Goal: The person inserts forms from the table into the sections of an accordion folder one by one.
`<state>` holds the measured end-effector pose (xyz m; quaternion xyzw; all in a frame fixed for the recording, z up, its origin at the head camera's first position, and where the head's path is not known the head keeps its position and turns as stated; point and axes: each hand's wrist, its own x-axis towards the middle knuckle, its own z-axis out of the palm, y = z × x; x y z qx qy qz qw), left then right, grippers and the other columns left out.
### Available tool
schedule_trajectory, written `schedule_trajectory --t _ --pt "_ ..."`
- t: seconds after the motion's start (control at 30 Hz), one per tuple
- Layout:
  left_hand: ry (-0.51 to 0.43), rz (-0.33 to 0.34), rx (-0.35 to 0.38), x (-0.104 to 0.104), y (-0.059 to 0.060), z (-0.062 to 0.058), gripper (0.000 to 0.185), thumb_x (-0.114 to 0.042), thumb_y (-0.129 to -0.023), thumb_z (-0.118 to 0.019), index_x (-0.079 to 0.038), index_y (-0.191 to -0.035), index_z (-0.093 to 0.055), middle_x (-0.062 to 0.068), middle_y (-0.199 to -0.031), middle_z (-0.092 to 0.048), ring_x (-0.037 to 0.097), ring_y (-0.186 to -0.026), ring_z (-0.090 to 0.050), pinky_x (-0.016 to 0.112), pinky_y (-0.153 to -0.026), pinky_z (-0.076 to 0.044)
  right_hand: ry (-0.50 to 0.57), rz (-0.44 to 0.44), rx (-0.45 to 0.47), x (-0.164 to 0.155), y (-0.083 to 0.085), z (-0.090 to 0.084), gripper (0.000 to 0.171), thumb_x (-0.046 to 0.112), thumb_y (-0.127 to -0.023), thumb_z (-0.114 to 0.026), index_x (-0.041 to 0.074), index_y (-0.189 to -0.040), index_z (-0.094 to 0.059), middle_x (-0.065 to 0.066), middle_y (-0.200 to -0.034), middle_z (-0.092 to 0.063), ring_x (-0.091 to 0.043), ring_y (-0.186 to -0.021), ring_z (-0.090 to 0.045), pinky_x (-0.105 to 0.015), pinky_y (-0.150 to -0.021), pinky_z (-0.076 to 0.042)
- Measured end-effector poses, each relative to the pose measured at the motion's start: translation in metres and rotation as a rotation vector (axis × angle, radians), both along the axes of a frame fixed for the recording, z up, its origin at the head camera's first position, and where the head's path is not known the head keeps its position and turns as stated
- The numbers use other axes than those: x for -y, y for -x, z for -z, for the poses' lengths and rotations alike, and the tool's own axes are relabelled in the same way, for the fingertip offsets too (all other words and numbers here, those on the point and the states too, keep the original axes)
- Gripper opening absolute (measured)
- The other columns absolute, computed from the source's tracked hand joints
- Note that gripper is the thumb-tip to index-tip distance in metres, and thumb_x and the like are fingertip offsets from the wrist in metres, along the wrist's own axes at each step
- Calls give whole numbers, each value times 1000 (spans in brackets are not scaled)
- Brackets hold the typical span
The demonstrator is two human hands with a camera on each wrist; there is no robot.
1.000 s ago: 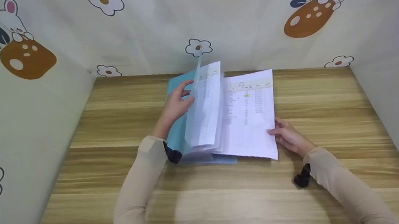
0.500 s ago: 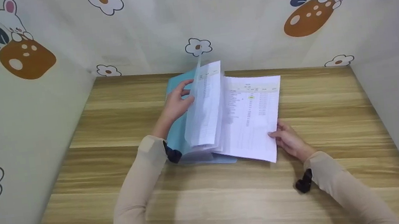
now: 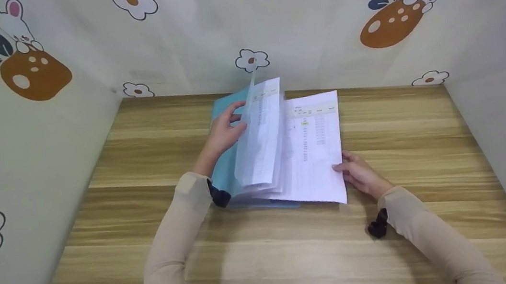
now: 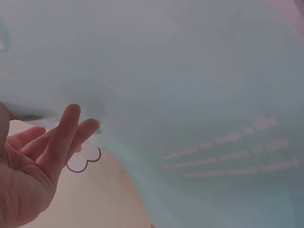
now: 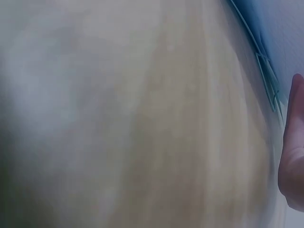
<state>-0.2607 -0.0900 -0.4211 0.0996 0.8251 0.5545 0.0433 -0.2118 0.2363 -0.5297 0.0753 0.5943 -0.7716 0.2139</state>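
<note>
A blue-green folder (image 3: 230,154) with clear sleeves and printed pages lies opened on the table. My left hand (image 3: 224,131) is at the left edge of its raised leaves (image 3: 262,136), holding them up with index finger and thumb. In the left wrist view, the left hand's (image 4: 42,166) other fingers stretch loosely in front of a translucent sheet (image 4: 190,85). My right hand (image 3: 361,174) pinches the right edge of a printed paper sheet (image 3: 316,168), thumb on top. The sheet's left part is hidden behind the raised leaves. In the right wrist view, only part of the right hand (image 5: 293,156) shows.
The wood-grain table (image 3: 296,262) extends around the folder. A patterned cloth (image 3: 182,39) with rabbits, fruit and flowers hangs at the back and both sides. A small black device (image 3: 378,224) sits on the right wrist, another (image 3: 219,195) on the left.
The paper sheet first tilted and shifted slightly right, then straightened and moved left toward the raised leaves, with the right hand following. My left hand has stayed in place.
</note>
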Motion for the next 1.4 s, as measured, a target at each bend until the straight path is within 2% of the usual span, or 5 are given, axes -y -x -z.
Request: schedule_trajectory --t 0.17,0.53,1.0,1.03,1.4 --pt "14 -10 -32 -1 0 1 48 -6 -81 -46 -14 -129 -43 9 -121 -49 16 -103 -51 33 -70 -47 -2 -7 1 7 7 -3 57 -10 -81 -45 -6 -133 -22 -6 -97 -57 -18 -84 -59 -33 -76 -46" --pt "6 0 9 -1 0 1 47 -8 -84 -49 -16 -130 -40 7 -125 -45 19 -107 -49 34 -77 -45 23 -24 12 19 13 -3 56 -9 -82 -45 -5 -133 -24 -6 -98 -57 -19 -84 -59 -34 -76 -46" --pt "8 4 -12 -1 1 2 47 -8 -84 -48 -15 -130 -41 8 -122 -48 18 -105 -51 32 -75 -46 30 -7 41 39 16 -1 54 -9 -82 -45 -3 -133 -27 -8 -99 -57 -21 -85 -59 -35 -77 -45" --pt "7 6 -12 -2 -2 -3 48 -7 -83 -47 -13 -130 -41 10 -122 -48 19 -105 -50 33 -74 -46 28 -6 44 40 17 -1 55 -9 -82 -45 -3 -133 -27 -8 -98 -57 -21 -85 -59 -35 -77 -45" --pt "0 -3 -17 -1 1 2 47 -7 -83 -47 -14 -130 -41 10 -120 -50 18 -103 -51 33 -73 -46 8 1 45 55 20 -1 51 -8 -82 -46 -5 -130 -30 -10 -103 -54 -20 -85 -58 -35 -78 -44"
